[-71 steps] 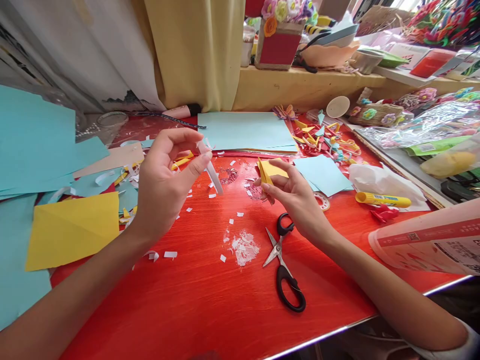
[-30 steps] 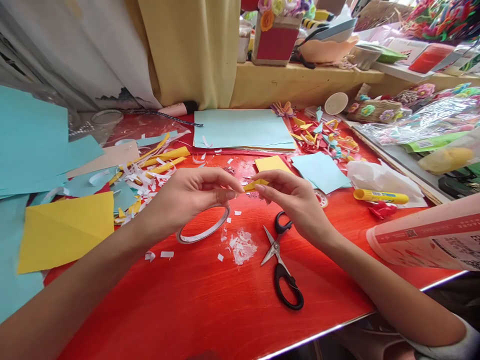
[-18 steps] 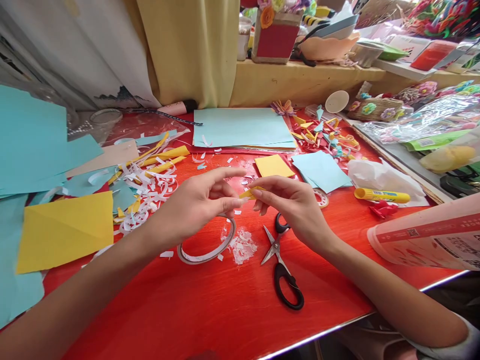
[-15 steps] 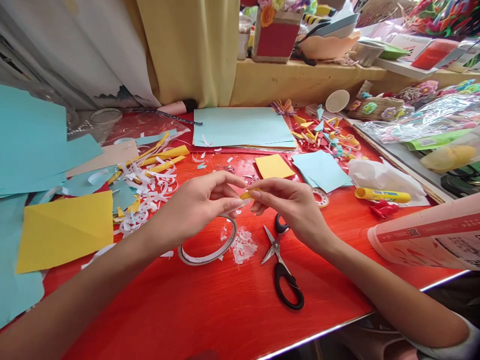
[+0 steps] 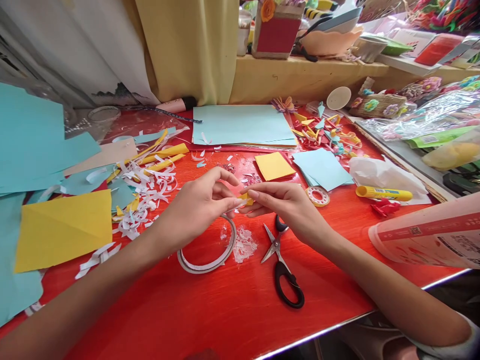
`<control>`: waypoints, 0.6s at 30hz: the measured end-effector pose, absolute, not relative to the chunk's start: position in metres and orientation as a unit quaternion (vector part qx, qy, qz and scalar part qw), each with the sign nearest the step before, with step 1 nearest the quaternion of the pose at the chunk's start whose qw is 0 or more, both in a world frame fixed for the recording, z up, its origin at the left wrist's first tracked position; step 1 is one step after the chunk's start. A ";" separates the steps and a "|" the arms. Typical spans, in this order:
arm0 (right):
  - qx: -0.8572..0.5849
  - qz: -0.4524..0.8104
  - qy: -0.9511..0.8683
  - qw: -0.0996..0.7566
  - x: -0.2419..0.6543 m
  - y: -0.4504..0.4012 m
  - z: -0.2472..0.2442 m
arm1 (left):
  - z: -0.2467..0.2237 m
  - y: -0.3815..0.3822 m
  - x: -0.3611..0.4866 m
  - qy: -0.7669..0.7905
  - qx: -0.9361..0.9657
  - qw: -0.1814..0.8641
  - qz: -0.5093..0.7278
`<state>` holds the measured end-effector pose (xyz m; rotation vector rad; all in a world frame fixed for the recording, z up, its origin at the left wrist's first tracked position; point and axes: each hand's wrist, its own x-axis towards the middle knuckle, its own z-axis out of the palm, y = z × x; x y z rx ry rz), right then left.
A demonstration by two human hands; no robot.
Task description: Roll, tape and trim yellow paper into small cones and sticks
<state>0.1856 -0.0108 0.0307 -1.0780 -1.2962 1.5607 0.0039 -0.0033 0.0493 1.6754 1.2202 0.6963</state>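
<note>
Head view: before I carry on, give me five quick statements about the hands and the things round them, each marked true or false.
1. The left hand and right hand are both at the yellow piece. True.
2. The scissors are shut. False: the scissors lie with their blades parted.
3. The yellow stack is left of the blue squares. True.
4. The tape ring is round the right wrist. False: the tape ring shows below the left hand.
5. The yellow tube stands upright. False: the yellow tube lies on its side.
</note>
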 end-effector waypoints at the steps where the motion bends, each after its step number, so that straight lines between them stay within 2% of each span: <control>1: -0.428 0.623 -0.512 0.408 0.185 -0.011 0.030 | 0.049 -0.003 0.004 0.496 0.680 0.460 0.283; 18: -0.421 0.639 -0.509 0.395 0.183 -0.012 0.028 | 0.042 -0.004 0.004 0.508 0.698 0.428 0.267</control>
